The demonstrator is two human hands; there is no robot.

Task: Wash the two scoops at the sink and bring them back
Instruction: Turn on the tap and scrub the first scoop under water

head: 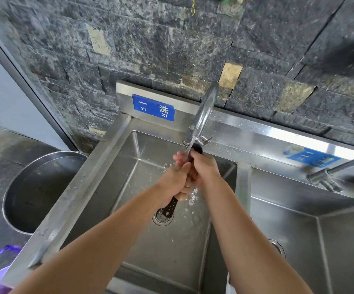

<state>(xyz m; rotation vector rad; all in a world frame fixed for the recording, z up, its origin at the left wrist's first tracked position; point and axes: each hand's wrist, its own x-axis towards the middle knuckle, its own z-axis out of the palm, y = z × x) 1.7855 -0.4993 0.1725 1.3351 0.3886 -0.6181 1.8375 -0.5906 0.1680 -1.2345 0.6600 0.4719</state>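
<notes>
- The left grip [175, 181] is curled round a black plastic scoop [170, 206], whose perforated handle end pokes out below the fist. The right grip [204, 169] is wrapped over its upper part.
- Both sit in the stream from the curved chrome tap [205, 107], above the left basin of the stainless steel sink [99, 172].
- I cannot tell whether both scoops are in the fists.
- Likely risks: wet plastic may slip and drop toward the round drain strainer [163, 219], and water bouncing off the hands may splash over the rim.
</notes>
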